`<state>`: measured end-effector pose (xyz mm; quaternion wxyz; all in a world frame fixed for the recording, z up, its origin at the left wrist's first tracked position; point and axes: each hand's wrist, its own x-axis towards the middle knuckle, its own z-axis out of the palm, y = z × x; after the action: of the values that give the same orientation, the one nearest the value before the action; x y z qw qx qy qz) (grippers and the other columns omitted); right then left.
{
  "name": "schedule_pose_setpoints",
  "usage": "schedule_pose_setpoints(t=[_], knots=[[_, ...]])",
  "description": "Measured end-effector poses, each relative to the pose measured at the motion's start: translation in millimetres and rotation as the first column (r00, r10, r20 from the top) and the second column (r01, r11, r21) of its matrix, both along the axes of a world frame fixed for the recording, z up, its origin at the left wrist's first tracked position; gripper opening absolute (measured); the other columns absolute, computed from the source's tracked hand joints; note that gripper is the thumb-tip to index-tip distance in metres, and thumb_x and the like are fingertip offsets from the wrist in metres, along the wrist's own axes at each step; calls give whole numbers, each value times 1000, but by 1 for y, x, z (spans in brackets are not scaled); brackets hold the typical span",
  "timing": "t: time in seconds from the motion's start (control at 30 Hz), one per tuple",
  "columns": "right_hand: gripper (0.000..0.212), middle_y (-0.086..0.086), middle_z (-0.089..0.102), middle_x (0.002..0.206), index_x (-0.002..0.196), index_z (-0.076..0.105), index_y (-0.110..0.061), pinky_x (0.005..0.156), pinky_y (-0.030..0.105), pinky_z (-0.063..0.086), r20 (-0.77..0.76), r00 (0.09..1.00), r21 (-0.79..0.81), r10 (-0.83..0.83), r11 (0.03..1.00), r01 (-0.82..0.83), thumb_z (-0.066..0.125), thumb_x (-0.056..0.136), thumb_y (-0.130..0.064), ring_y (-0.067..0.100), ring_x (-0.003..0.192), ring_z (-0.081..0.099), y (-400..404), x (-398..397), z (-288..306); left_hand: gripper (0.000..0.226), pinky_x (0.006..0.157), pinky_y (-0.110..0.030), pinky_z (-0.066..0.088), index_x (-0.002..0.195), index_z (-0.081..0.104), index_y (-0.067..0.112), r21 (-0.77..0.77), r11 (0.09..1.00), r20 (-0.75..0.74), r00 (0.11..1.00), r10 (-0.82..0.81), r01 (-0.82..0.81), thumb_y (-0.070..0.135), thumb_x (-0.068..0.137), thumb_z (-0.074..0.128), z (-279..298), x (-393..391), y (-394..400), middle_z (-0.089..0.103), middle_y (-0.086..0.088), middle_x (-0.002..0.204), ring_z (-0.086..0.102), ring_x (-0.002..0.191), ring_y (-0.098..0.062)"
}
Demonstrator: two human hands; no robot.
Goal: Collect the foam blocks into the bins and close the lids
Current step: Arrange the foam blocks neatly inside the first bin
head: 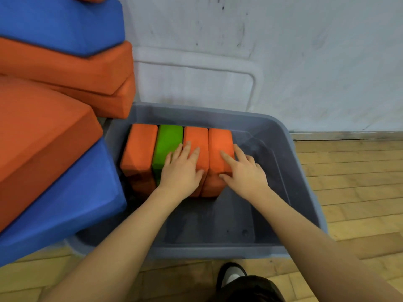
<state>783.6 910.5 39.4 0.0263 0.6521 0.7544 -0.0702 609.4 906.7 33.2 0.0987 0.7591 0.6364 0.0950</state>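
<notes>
Both hands — left hand (182,171), right hand (245,173) — fingers spread on upright foam blocks (219,149), long axes toward wall; grey bin (305,171)

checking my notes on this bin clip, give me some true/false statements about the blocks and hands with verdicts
1. Four blocks stand side by side in the grey bin. True.
2. The green block is at the right end of the row. False: it is second from the left, between orange blocks.
3. The left hand lies flat across block tops. True.
4. The right hand lifts a blue block. False: it touches the rightmost orange block.
5. The bin is full. False: its right part shows bare floor.
6. Large blue and orange pads are stacked left of the bin. True.
</notes>
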Motion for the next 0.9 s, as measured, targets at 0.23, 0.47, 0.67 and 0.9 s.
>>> schedule_pose_setpoints(t=[0.23, 0.47, 0.67, 0.9], knots=[[56, -1, 24, 154, 147, 26, -34, 96, 42, 40, -233, 972, 186, 42, 983, 2, 48, 96, -34, 29, 132, 35, -43, -49, 83, 44, 105, -41, 27, 130, 53, 8, 335, 932, 246, 968, 52, -136, 20, 88, 52, 80, -32, -60, 43, -14, 143, 39, 133, -30], [80, 12, 20, 154, 148, 10, -37, 112, 48, 23, -384, 849, 271, 362, 924, -271, 61, 87, -39, 34, 140, 21, -70, -151, 130, 45, 96, -46, 33, 115, 63, 10, 547, 811, 153, 977, 150, -211, 28, 80, 42, 158, -128, -116, 55, -15, 130, 50, 121, -35], [91, 0, 6, 158, 147, 11, -45, 109, 55, 22, -335, 763, 183, 554, 832, -524, 62, 75, -65, 31, 142, 11, -110, -238, 134, 48, 92, -51, 39, 113, 65, 7, 482, 777, 141, 911, 387, -405, 36, 84, 39, 144, -224, -174, 57, -20, 127, 53, 115, -39], [114, -3, -3, 158, 148, 6, -42, 109, 64, 13, -155, 840, 177, 521, 851, -495, 74, 59, -64, 38, 141, -15, -142, -290, 108, 63, 101, -56, 31, 136, 46, 36, 223, 860, 146, 888, 436, -459, 61, 84, 23, 105, -283, -205, 30, -9, 151, 34, 129, -48]])
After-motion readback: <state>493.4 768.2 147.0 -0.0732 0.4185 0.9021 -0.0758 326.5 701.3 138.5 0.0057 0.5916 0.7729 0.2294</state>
